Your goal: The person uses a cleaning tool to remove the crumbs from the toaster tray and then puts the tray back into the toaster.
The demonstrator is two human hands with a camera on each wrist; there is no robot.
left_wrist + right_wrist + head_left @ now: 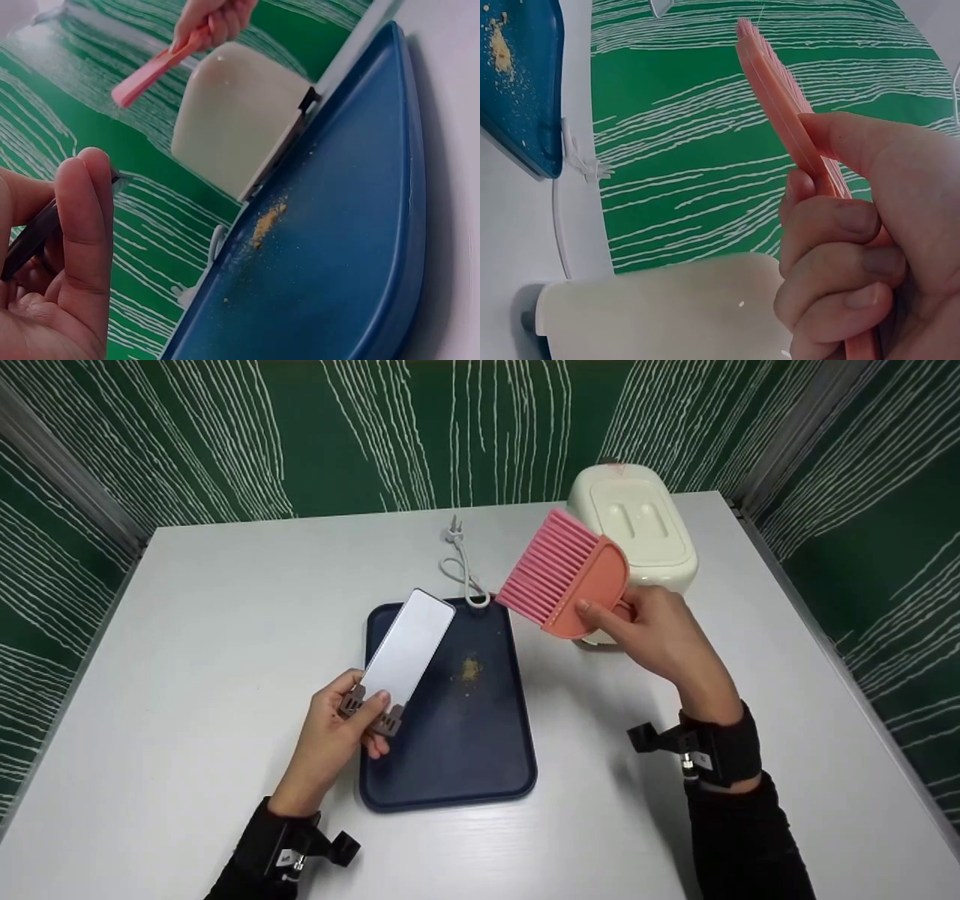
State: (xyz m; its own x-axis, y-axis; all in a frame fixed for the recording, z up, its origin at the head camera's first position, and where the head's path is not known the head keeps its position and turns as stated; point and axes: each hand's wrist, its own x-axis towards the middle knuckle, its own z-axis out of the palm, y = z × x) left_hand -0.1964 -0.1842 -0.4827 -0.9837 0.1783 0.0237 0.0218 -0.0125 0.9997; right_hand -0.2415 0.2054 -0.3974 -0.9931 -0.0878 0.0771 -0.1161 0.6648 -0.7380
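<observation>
My right hand holds a pink brush, with the thumb pressed on its rounded salmon-coloured base and the bristles pointing up and left. In the right wrist view the brush appears edge-on, the fingers curled round its lower part. Over the left side of a dark blue tray, my left hand grips a slim flat panel with a silvery-white face and a grey slotted end piece. The thumb lies on top of that end. Yellowish crumbs lie on the tray between the hands.
A cream-coloured lidded box-like appliance stands at the back right, behind the right hand. A white cord with a plug lies behind the tray. Green, white-streaked walls border the white table.
</observation>
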